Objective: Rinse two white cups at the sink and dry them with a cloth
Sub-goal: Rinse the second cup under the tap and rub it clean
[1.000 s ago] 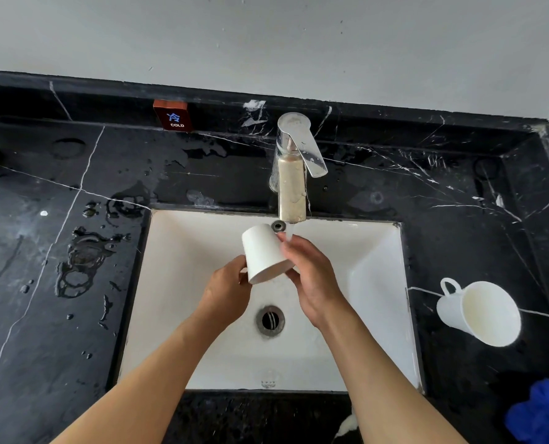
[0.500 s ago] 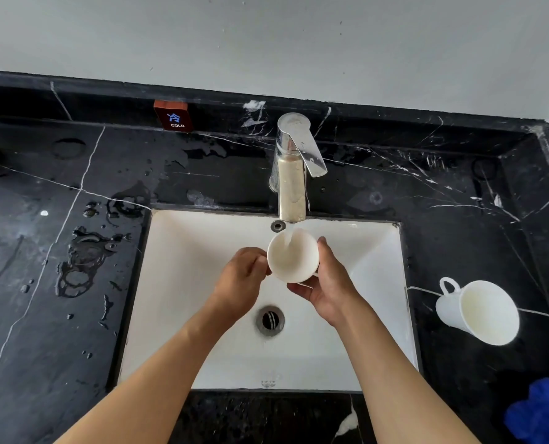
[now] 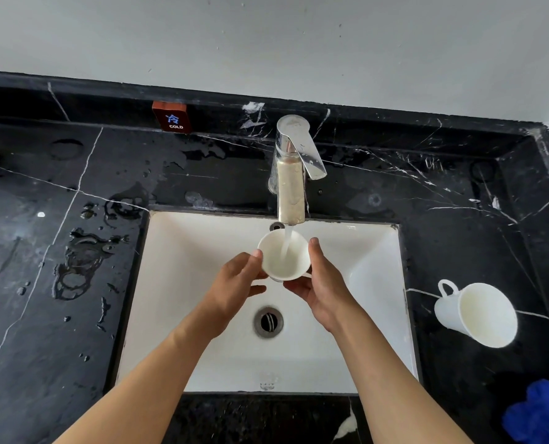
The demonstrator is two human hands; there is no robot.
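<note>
Step in hand: rinsing cup 1 of 2. The held cup (image 3: 284,256) sat mouth-up directly under the tap (image 3: 290,174), above the sink (image 3: 375,283) basin, with the water stream (image 3: 286,243) falling into it. The left hand (image 3: 234,288) gripped the cup's left wall, fingers (image 3: 256,255) curled and pressed against it; the right hand (image 3: 326,291) cradled the right wall and underside, thumb on the rim, other fingers bent beneath. Both hands were closed on this cup.

Judgement: a good rinse would need the cup kept centred under the stream, tilted and turned so water sweeps the whole inner wall, then tipped out over the drain (image 3: 268,321). A wet glazed wall is likely slippery; 2-handed support should stay.

Clearances: the cup rim was just below the tap spout, little headroom there. Open basin lay in front of and to both sides of the tap. The second cup (image 3: 476,314) lay on its side on the table (image 3: 58,315) right of the sink, apart from its edge. The blue cloth (image 3: 540,415) lay nearer the viewer than that cup. Puddles lay on the table left of the sink.
</note>
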